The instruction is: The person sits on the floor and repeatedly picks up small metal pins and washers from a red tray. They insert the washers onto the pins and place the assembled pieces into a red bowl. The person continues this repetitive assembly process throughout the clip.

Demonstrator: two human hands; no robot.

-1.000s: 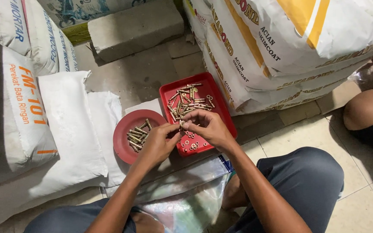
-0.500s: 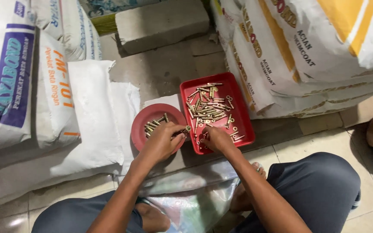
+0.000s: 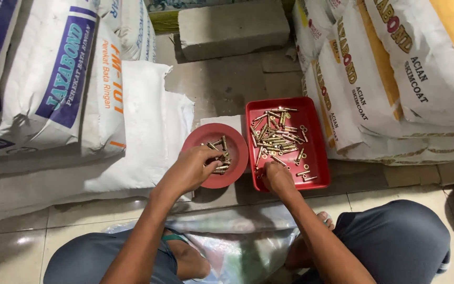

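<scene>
Both hands have parted since the earlier frame: left hand [image 3: 195, 167] now curls over bolts [image 3: 217, 155] in the round dish [image 3: 237, 138], right hand [image 3: 275, 175] pinches (contents hidden) at the tray's [image 3: 316, 158] near edge, sorting evidently continuing.

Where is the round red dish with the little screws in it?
In the head view, the round red dish sits on the floor left of the red tray, under the left hand.

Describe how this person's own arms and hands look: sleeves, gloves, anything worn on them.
Both forearms are bare, with no sleeve showing anywhere in view. The left hand and the right hand are ungloved. No watch, bracelet or ring can be made out on either. Fingers are partly hidden, so small rings cannot be ruled out.
</scene>
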